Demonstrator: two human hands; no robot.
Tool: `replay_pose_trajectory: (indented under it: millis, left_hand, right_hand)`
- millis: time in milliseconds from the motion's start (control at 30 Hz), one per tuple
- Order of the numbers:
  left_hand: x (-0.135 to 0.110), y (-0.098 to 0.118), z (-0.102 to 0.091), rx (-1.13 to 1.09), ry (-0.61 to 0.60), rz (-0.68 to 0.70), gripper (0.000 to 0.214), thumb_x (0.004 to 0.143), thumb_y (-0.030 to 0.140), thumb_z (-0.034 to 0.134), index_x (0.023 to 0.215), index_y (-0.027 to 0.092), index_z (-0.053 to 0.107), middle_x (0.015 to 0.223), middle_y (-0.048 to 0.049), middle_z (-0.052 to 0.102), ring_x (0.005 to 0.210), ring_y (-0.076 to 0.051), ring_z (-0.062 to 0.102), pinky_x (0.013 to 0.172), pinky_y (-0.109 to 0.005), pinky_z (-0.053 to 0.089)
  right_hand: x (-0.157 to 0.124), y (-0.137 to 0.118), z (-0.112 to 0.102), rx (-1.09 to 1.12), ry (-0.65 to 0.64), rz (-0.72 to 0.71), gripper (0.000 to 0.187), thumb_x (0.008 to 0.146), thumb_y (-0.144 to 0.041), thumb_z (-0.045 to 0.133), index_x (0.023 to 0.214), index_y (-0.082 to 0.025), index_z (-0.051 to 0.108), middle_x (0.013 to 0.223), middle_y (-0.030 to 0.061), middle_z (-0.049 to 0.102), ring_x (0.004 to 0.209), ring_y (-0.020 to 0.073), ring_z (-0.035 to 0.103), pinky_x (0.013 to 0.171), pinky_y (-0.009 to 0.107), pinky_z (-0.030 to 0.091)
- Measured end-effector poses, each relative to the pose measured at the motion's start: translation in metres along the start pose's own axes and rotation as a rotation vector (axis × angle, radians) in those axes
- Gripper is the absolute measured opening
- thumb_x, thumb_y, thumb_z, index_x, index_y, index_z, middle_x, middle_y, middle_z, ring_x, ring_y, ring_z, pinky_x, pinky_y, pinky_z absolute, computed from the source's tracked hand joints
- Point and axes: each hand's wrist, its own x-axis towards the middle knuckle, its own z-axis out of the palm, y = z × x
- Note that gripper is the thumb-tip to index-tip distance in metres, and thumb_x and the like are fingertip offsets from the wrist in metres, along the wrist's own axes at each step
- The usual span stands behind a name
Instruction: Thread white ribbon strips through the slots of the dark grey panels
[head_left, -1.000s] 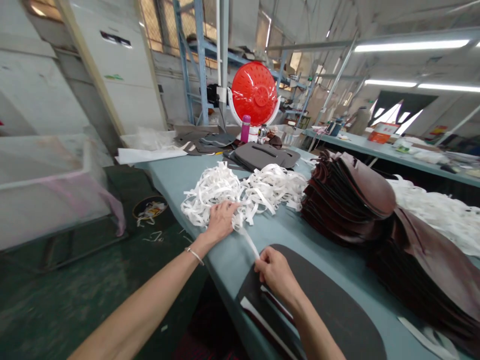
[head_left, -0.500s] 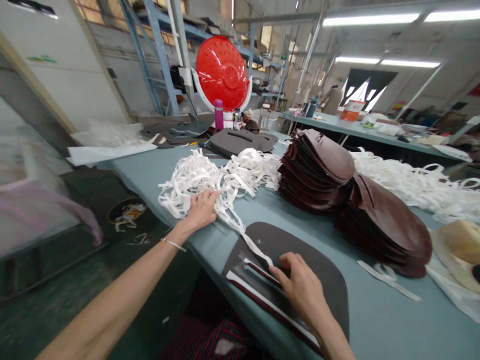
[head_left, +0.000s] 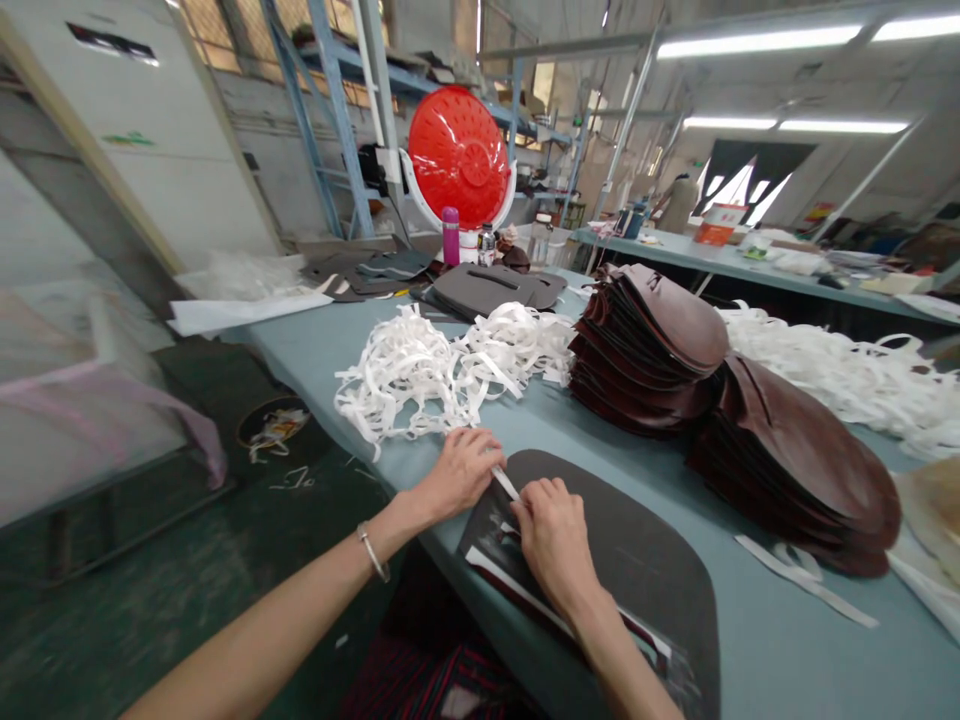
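Observation:
My left hand point(head_left: 466, 465) is closed on a white strip of tape point(head_left: 505, 484) at the edge of a dark grey rounded panel point(head_left: 645, 540). A short length of the tape runs across to my right hand point(head_left: 551, 520), whose fingers are pinched on it above the panel. Brown-edged slots with white strips show on the panel, partly covered by my right hand and forearm. Just beyond my left hand lies a tangled heap of white tape point(head_left: 405, 375).
Stacked dark brown leather pieces point(head_left: 652, 320) stand beyond the panel, with another brown stack point(head_left: 810, 450) to the right. More white tape point(head_left: 840, 370) lies behind them. A red dish-shaped heater point(head_left: 459, 155) and a purple bottle point(head_left: 450, 237) stand at the back.
My left hand has come from the tape heap toward the panel, close to my right hand. The right hand has shifted up and left along the panel, and the camera view has turned slightly.

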Motion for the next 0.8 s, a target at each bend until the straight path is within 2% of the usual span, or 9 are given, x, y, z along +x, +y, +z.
replay_pose_trajectory:
  millis: [133, 300, 400, 500, 567, 600, 667, 700, 800]
  left_hand:
    - [0.012, -0.028, 0.003, 0.000, 0.082, -0.165, 0.023, 0.088, 0.014, 0.040, 0.098, 0.022, 0.059, 0.097, -0.0043, 0.064, 0.099, -0.019, 0.055, 0.095, -0.038, 0.035]
    - [0.029, -0.075, -0.027, 0.020, 0.168, -0.415, 0.020, 0.089, 0.017, 0.042, 0.100, 0.018, 0.058, 0.097, -0.0052, 0.065, 0.095, -0.019, 0.056, 0.090, -0.035, 0.038]
    - [0.042, -0.084, -0.049, 0.037, 0.226, -0.590, 0.032, 0.083, 0.017, 0.052, 0.114, 0.009, 0.052, 0.109, -0.0139, 0.060, 0.106, -0.028, 0.050, 0.094, -0.048, 0.034]
    - [0.049, -0.056, -0.060, 0.024, 0.256, -0.617, 0.061, 0.076, 0.019, 0.060, 0.130, 0.002, 0.036, 0.127, -0.0243, 0.046, 0.121, -0.041, 0.036, 0.095, -0.062, 0.028]
    - [0.044, -0.017, -0.059, -0.019, 0.222, -0.473, 0.062, 0.081, 0.020, 0.055, 0.137, 0.010, 0.031, 0.136, -0.0195, 0.040, 0.127, -0.036, 0.031, 0.101, -0.058, 0.025]
    - [0.039, 0.007, -0.056, -0.057, 0.169, -0.354, 0.056, 0.083, 0.022, 0.054, 0.135, 0.016, 0.036, 0.136, -0.0134, 0.044, 0.127, -0.030, 0.034, 0.105, -0.049, 0.026]
    - [0.025, 0.052, -0.045, -0.159, -0.011, -0.065, 0.038, 0.085, 0.034, 0.056, 0.122, 0.027, 0.052, 0.124, -0.0025, 0.056, 0.120, -0.022, 0.045, 0.105, -0.036, 0.029]
    - [0.017, 0.071, -0.040, -0.268, -0.158, 0.131, 0.030, 0.089, 0.036, 0.051, 0.117, 0.026, 0.056, 0.116, -0.0032, 0.060, 0.115, -0.022, 0.048, 0.105, -0.038, 0.028]
    - [0.000, 0.099, -0.028, -0.492, -0.451, 0.212, 0.033, 0.096, 0.038, 0.034, 0.090, 0.022, 0.062, 0.083, -0.0011, 0.064, 0.085, -0.017, 0.057, 0.089, -0.032, 0.036]
  right_hand:
    - [-0.033, 0.013, -0.020, 0.233, 0.048, -0.116, 0.022, 0.091, -0.023, 0.051, 0.069, -0.020, 0.054, 0.073, 0.0013, 0.059, 0.077, 0.0166, 0.051, 0.079, 0.031, 0.035]
    - [-0.080, 0.045, -0.029, 0.477, -0.080, 0.115, 0.029, 0.093, -0.038, 0.045, 0.074, -0.021, 0.060, 0.067, -0.0009, 0.058, 0.065, 0.0142, 0.051, 0.064, 0.024, 0.036]
    - [-0.097, 0.062, -0.031, 0.564, -0.157, 0.251, 0.035, 0.093, -0.044, 0.043, 0.076, -0.021, 0.063, 0.068, -0.0012, 0.059, 0.063, 0.0139, 0.052, 0.061, 0.023, 0.035]
    - [-0.104, 0.064, -0.033, 0.590, -0.205, 0.295, 0.036, 0.092, -0.044, 0.043, 0.074, -0.020, 0.065, 0.069, -0.0016, 0.061, 0.065, 0.0139, 0.052, 0.060, 0.022, 0.035]
    - [-0.100, 0.056, -0.034, 0.592, -0.228, 0.269, 0.037, 0.092, -0.042, 0.044, 0.071, -0.020, 0.064, 0.066, -0.0026, 0.058, 0.063, 0.0127, 0.051, 0.059, 0.021, 0.033]
    - [-0.097, 0.050, -0.035, 0.595, -0.230, 0.244, 0.037, 0.092, -0.041, 0.044, 0.069, -0.019, 0.064, 0.064, -0.0032, 0.057, 0.062, 0.0118, 0.050, 0.059, 0.021, 0.033]
    - [-0.090, 0.041, -0.036, 0.608, -0.216, 0.193, 0.036, 0.093, -0.039, 0.044, 0.070, -0.019, 0.064, 0.063, -0.0043, 0.054, 0.060, 0.0106, 0.048, 0.059, 0.021, 0.032]
    - [-0.087, 0.038, -0.036, 0.605, -0.198, 0.183, 0.036, 0.092, -0.040, 0.044, 0.070, -0.019, 0.064, 0.061, -0.0047, 0.053, 0.059, 0.0101, 0.046, 0.059, 0.021, 0.031]
    - [-0.088, 0.042, -0.041, 0.539, -0.155, 0.253, 0.041, 0.090, -0.045, 0.047, 0.062, -0.018, 0.060, 0.054, -0.0053, 0.045, 0.054, 0.0090, 0.039, 0.053, 0.021, 0.027]
